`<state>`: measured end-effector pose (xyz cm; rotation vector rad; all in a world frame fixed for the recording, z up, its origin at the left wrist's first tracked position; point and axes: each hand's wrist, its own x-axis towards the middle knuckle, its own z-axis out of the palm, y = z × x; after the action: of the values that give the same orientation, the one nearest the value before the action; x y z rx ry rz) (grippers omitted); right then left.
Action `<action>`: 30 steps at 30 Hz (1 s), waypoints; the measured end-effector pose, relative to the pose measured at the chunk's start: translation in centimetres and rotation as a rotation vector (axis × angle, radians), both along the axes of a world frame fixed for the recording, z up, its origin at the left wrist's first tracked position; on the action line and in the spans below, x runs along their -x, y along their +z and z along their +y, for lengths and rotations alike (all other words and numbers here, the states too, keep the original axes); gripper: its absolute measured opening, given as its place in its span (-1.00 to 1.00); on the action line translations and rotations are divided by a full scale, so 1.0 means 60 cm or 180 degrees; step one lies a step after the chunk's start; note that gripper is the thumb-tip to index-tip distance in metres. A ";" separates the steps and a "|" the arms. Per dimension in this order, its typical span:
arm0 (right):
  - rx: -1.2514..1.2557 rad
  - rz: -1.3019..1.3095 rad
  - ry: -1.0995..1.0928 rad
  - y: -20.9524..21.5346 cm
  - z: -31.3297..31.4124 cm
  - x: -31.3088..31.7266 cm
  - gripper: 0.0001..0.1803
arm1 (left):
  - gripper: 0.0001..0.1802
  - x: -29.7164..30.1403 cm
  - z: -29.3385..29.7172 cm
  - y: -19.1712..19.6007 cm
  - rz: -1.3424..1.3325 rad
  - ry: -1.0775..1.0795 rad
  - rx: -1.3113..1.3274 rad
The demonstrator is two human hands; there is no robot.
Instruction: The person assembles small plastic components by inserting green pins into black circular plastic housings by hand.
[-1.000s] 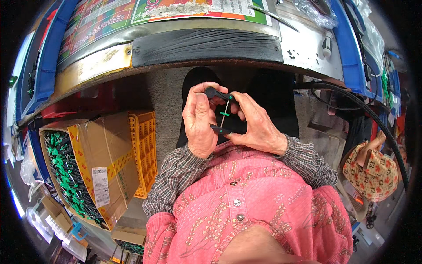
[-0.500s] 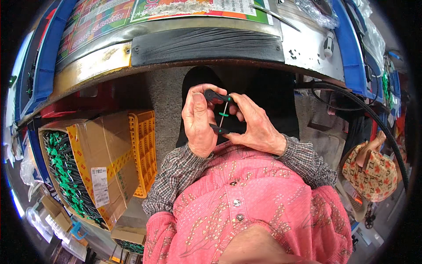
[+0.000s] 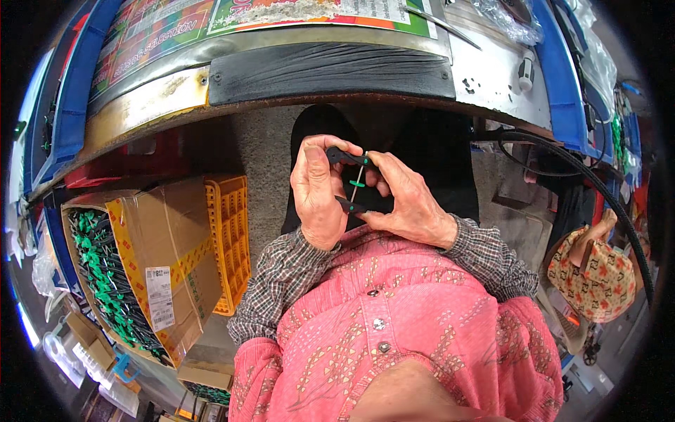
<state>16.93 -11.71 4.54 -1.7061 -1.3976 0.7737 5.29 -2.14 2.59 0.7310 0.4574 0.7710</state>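
Note:
Between both hands, in front of my lap, is a small black assembly [image 3: 358, 184]: two black arms with green dots, joined by a thin metal rod that carries a green collar. My left hand [image 3: 317, 193] holds the left ends of both arms, its thumb pointing up along the palm side. My right hand [image 3: 411, 198] has its fingers at the upper arm's right end and its thumb at the lower arm. The rod runs slightly tilted in the gap between my hands. Parts of the black arms are hidden behind the fingers.
The workbench edge with a black strip [image 3: 330, 74] lies ahead. At the left stand a carton [image 3: 169, 246] with many black-and-green parts and an orange crate [image 3: 228, 243]. A black cable [image 3: 598, 176] curves at the right, near a person's patterned sleeve [image 3: 594, 281]. Blue bins [image 3: 566, 84] flank the bench.
Almost nothing differs. The black assembly stays between my hands, with only a very slight shift of its upper arm and my right fingers.

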 end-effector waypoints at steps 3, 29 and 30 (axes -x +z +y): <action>0.0055 0.0040 -0.0008 0.006 0.001 0.000 -0.23 | -0.54 -0.001 0.002 -0.002 0.0067 0.0001 -0.0140; 0.0001 0.0149 -0.0003 0.005 0.000 0.004 -0.37 | -0.45 -0.007 0.007 0.007 0.0441 0.0110 -0.0209; -0.0003 0.0128 -0.0019 0.005 0.000 0.004 -0.38 | -0.44 -0.008 0.007 0.006 0.0451 0.0138 -0.0252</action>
<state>16.69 -11.74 4.83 -1.6840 -1.3649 0.7997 5.79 -1.71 2.98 0.8554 0.5749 0.7843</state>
